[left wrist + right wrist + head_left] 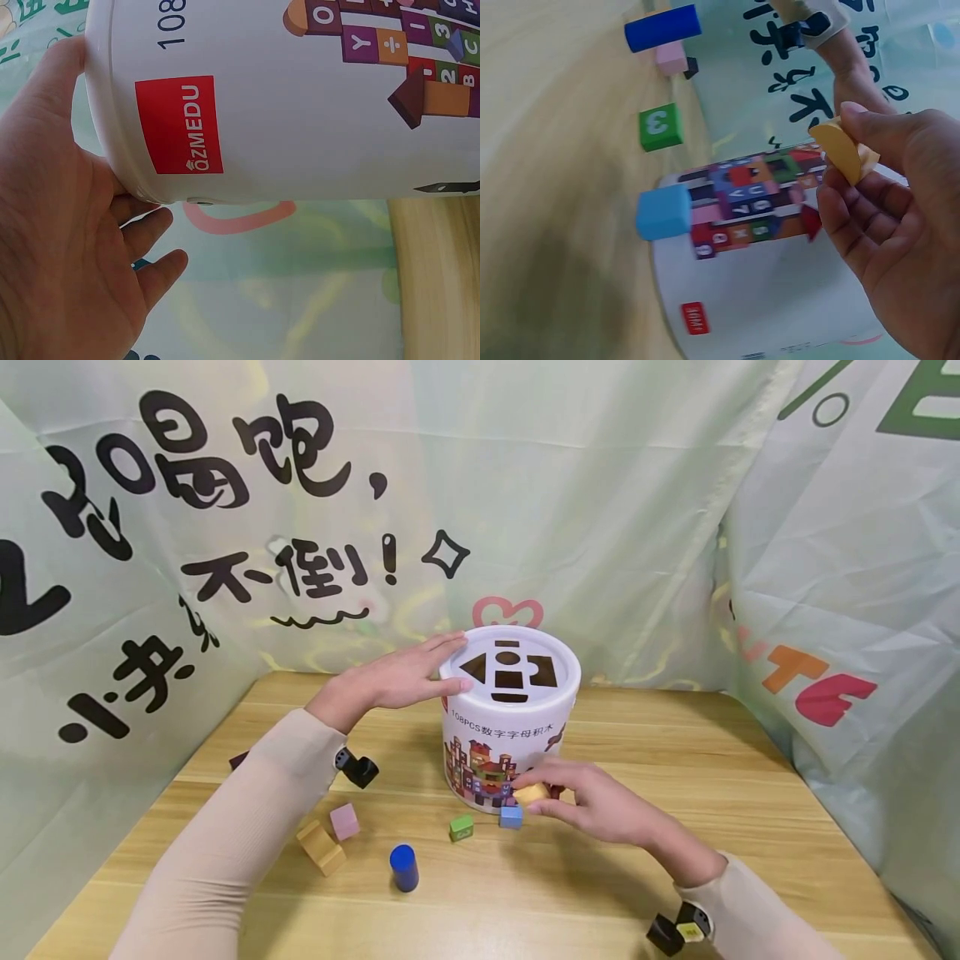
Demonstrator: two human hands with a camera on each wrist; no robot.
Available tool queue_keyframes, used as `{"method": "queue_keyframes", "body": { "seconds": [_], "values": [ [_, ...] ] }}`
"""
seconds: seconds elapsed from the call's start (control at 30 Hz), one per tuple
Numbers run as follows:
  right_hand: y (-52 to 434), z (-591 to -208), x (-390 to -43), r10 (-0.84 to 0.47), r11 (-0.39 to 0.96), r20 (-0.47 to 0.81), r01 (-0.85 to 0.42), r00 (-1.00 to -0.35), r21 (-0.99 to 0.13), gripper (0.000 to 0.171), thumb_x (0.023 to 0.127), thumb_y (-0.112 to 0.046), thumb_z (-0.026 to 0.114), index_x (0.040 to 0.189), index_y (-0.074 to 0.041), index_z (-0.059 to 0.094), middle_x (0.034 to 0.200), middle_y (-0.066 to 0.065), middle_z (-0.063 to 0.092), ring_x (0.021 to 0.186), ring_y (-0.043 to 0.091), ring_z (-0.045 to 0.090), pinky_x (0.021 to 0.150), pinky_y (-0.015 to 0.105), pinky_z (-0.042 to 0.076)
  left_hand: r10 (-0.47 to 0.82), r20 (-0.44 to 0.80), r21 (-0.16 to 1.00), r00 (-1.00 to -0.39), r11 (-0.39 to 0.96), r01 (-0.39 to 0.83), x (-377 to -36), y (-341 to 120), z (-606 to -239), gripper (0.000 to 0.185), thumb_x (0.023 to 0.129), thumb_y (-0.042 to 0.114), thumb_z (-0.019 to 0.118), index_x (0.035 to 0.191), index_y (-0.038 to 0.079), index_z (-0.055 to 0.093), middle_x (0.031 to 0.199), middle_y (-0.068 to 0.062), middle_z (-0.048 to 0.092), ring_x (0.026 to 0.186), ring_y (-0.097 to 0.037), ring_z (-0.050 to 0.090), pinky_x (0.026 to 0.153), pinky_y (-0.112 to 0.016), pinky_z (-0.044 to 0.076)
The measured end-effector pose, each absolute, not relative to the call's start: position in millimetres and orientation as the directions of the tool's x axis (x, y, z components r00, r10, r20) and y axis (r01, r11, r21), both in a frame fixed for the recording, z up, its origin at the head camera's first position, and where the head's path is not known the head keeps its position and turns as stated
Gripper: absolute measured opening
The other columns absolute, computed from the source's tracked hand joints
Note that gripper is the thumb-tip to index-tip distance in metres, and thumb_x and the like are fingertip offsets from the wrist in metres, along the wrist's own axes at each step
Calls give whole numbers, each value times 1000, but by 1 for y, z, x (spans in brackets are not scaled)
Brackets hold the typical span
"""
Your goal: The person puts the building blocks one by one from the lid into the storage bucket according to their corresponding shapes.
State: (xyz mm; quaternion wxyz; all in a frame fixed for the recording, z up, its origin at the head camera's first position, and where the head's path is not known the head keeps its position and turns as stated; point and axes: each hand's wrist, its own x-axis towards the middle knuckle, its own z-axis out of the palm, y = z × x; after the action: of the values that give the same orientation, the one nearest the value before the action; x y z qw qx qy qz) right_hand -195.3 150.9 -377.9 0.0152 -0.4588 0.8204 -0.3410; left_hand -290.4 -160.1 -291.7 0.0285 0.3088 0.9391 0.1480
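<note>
A white toy bucket (517, 735) with a shape-sorter lid (510, 670) stands mid-table. My left hand (397, 681) lies flat with straight fingers against the lid's left rim; in the left wrist view the palm (67, 262) sits beside the bucket wall (300, 112). My right hand (542, 799) pinches a yellow half-round block (529, 793) low in front of the bucket. The right wrist view shows the same block (832, 146) between thumb and fingers of that hand (853, 161).
A blue cube (511, 816) and a green cube (461, 827) lie at the bucket's foot. A blue cylinder (403, 867), a pink cube (344, 821) and a tan block (321, 847) lie front left. Printed fabric walls enclose the wooden table (675, 760).
</note>
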Motion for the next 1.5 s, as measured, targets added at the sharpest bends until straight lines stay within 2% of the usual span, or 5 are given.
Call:
{"method": "queue_keyframes", "body": {
  "seconds": [0.13, 0.37, 1.0, 1.3, 1.5],
  "values": [
    [151, -365, -198, -764, 319, 315, -753, -564, -575, 27, 95, -24, 65, 121, -18, 67, 112, -12, 64, 86, 9, 57, 72, 28, 52, 588, 38, 289, -808, 767, 572, -290, -160, -291, 89, 92, 73, 37, 159, 18, 13, 164, 1, 7, 147, -26, 16, 115, -52, 21],
    [151, -340, -201, -756, 292, 377, -791, -535, -538, 23, 92, -13, 69, 115, -13, 66, 112, -8, 64, 91, 11, 58, 75, 29, 53, 593, 40, 291, -804, 763, 577, -289, -160, -290, 90, 92, 73, 37, 159, 17, 13, 164, 0, 7, 147, -26, 16, 116, -51, 21],
    [139, -281, -213, -725, 280, 492, -859, -482, -428, 30, 84, -6, 77, 111, -14, 67, 106, -8, 66, 84, 10, 60, 73, 31, 54, 592, 45, 292, -805, 763, 577, -290, -161, -292, 89, 92, 72, 38, 159, 18, 14, 164, 1, 7, 146, -27, 18, 116, -49, 22],
    [126, -270, -223, -625, 410, 472, -776, -622, -480, 23, 87, -17, 77, 108, -13, 68, 102, -6, 67, 90, 12, 59, 82, 40, 53, 587, 40, 296, -809, 766, 570, -289, -160, -292, 89, 92, 73, 37, 159, 19, 13, 164, 1, 7, 146, -27, 18, 116, -50, 22],
    [118, -271, -231, -521, 500, 442, -681, -730, -535, 23, 87, -20, 76, 109, -14, 69, 99, -2, 67, 85, 15, 61, 75, 37, 52, 583, 34, 301, -812, 769, 564, -289, -160, -291, 89, 91, 74, 37, 159, 21, 12, 164, 3, 6, 146, -27, 18, 115, -51, 22]
  ]
}}
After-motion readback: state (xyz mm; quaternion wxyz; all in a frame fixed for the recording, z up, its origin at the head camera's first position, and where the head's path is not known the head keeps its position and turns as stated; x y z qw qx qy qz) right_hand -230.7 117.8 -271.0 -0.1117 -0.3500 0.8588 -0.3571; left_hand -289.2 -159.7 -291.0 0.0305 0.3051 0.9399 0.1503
